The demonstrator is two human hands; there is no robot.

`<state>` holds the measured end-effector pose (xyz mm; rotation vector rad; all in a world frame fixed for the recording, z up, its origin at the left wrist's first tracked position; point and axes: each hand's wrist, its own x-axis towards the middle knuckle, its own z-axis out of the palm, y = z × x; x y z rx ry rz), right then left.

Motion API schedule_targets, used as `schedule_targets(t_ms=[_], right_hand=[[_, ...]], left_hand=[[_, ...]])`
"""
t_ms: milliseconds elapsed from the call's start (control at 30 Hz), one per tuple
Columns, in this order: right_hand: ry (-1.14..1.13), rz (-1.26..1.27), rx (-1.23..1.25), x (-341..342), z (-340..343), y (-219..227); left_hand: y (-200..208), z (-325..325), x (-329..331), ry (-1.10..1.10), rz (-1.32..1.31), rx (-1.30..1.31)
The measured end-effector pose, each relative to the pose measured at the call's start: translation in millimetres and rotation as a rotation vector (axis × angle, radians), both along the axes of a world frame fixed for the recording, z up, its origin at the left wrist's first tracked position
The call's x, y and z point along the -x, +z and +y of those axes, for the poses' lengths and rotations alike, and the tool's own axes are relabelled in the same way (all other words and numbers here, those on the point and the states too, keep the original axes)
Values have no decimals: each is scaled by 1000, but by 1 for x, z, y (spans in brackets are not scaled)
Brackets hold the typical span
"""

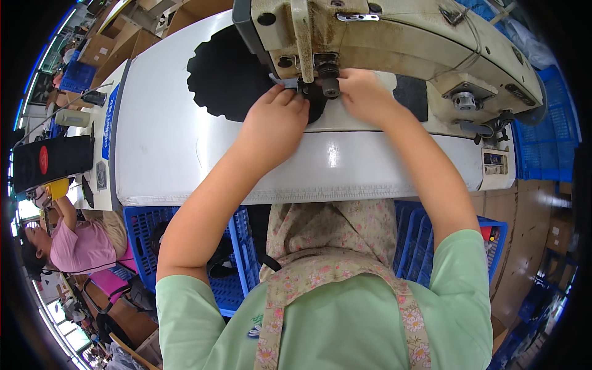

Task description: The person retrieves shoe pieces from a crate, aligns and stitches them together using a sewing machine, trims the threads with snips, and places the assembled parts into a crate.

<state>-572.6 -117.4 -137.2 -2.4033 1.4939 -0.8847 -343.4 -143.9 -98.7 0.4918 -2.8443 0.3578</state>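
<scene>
A black, flat piece with a notched, scalloped edge (222, 77), seemingly fabric, lies on the white table of a sewing machine (394, 46). Part of it runs under the machine head, beside the presser foot and needle area (302, 87). My left hand (274, 126) rests on the piece's near right side, its fingers bunched and bent close to the foot. Just right of the needle area is my right hand (367, 98), by the piece's right edge. The machine head hides its fingertips, so I cannot make out its grip.
Blue plastic baskets (237, 246) stand below the table edge on both sides of my lap. A larger blue crate (546, 132) is at the right. Another sewing machine (55, 161) and a seated person in pink (83, 246) are at the left, with cardboard boxes (98, 52) farther back.
</scene>
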Motion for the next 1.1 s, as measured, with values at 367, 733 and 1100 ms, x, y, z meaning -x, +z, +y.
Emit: schedule_targets(t_ms=[367,733,1100], right_hand=[[-217,622,-451,-6,-14,49],[-130,861,209,-19,33,-2],[-110,844,195,-35,51,3]], left_hand=[[-9,24,24,106,-197,18],[-19,-3,0,156,-164,125],[-38,-4,-6,182,102,-26]])
